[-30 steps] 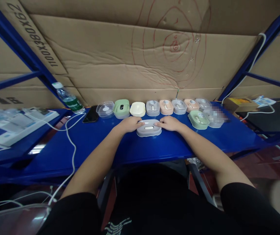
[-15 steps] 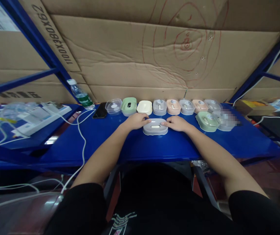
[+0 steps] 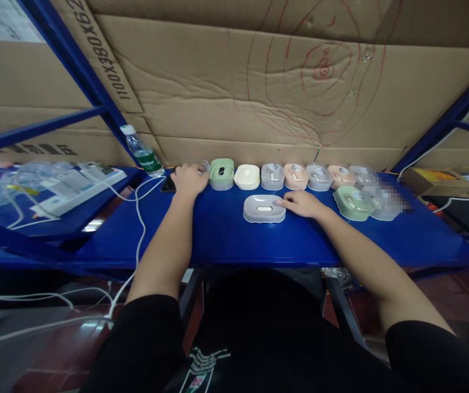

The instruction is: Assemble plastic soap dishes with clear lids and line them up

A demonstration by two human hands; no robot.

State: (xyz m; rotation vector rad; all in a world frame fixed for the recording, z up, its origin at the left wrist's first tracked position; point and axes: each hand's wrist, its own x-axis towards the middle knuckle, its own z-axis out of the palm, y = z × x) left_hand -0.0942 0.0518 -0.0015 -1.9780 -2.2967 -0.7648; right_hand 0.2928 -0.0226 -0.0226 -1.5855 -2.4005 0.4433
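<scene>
A grey oval soap box with a pale bar-shaped insert in its top sits on the blue table in front of me. My right hand grips its right end, thumb on the top rim and fingers curled behind. Farther back on the left, my left hand is closed over a clear plastic lid, hiding most of it. Just right of that hand stands a green box with a dark slot. Beside it is a cream-coloured open dish.
Grey and peach lidded boxes line the back, with a green one nearer at right. A phone and water bottle stand left, near a white cable. Cardboard walls the back; blue posts flank the table.
My left hand has let go of the grey box and moved left and back onto the clear lid. My right hand stays on the box. The view has shifted slightly.
</scene>
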